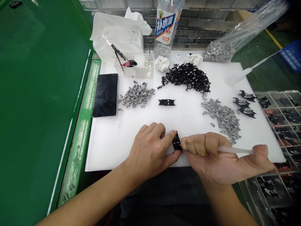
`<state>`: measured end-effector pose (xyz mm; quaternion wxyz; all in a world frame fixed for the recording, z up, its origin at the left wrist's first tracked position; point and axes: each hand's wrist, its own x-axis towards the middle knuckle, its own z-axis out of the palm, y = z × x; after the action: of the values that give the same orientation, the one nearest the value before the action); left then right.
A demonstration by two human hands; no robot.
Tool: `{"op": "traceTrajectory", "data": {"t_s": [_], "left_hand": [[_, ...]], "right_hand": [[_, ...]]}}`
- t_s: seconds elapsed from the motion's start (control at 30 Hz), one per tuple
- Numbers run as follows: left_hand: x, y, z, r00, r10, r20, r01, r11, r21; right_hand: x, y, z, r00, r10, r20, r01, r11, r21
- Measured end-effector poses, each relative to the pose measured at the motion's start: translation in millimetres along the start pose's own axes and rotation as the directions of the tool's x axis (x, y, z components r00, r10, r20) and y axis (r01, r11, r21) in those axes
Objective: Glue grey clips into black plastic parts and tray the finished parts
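Note:
My left hand pinches a small black plastic part between thumb and index finger, near the front edge of the white foam board. My right hand is closed around a thin, translucent white stick, whose far end meets my thumb. The curled fingers of that hand are right beside the black part; the stick's working end is hidden. Another black plastic part lies flat farther back. Piles of small grey pieces and black pieces are spread around it.
A phone lies at left. Behind stand a clear box with tweezers, a drink bottle and a bag of grey pieces. A white dropper, another grey pile and compartment trays are at right.

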<state>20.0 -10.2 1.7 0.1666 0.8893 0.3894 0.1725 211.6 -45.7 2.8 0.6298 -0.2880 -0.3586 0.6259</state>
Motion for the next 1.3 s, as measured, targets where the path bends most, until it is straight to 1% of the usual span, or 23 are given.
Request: {"op": "traceTrajectory", "data": {"t_s": [0.37,0.53,0.57,0.63,0.73,0.8,0.93,1.2,1.3], "left_hand": [[-0.8,-1.0,0.8,1.000,0.008,-0.018,-0.008,1.000,-0.001],[-1.0,-1.6,3.5,0.999,0.009,-0.034,-0.009,1.000,-0.002],[-1.1,-1.7,3.7,0.999,0.007,-0.036,-0.007,1.000,-0.005],[-1.4,-1.9,3.4,0.999,0.007,-0.036,-0.008,1.000,-0.010],[-1.3,-1.8,2.3,0.999,0.014,-0.038,-0.014,1.000,-0.012],[-0.8,-1.6,1.8,0.999,0.016,-0.041,-0.017,1.000,-0.011],[0.0,-1.1,1.5,0.999,0.012,-0.044,-0.013,1.000,-0.011],[-0.4,-0.4,1.3,0.999,0.013,-0.039,-0.013,1.000,0.003],[0.2,-0.4,1.3,0.999,0.016,-0.032,-0.015,1.000,0.004]], "right_hand": [[1.1,-0.7,2.2,1.000,-0.007,0.005,0.007,1.000,-0.018],[-0.8,0.3,4.7,0.997,0.079,0.022,-0.076,0.990,-0.121],[-1.7,0.4,4.0,0.997,0.076,0.032,-0.072,0.989,-0.128],[-3.0,0.2,1.9,0.999,0.026,0.038,-0.023,0.996,-0.090],[-3.4,-0.6,-0.5,0.999,-0.038,-0.006,0.038,0.999,-0.003],[-2.9,-1.1,-0.3,0.999,-0.028,-0.018,0.028,1.000,-0.003],[-1.9,-1.3,2.2,1.000,-0.007,0.008,0.007,0.999,-0.033],[-2.1,0.7,2.0,1.000,-0.022,-0.008,0.022,0.999,-0.027],[-1.7,0.9,1.8,1.000,-0.026,0.009,0.027,0.999,-0.036]]}}
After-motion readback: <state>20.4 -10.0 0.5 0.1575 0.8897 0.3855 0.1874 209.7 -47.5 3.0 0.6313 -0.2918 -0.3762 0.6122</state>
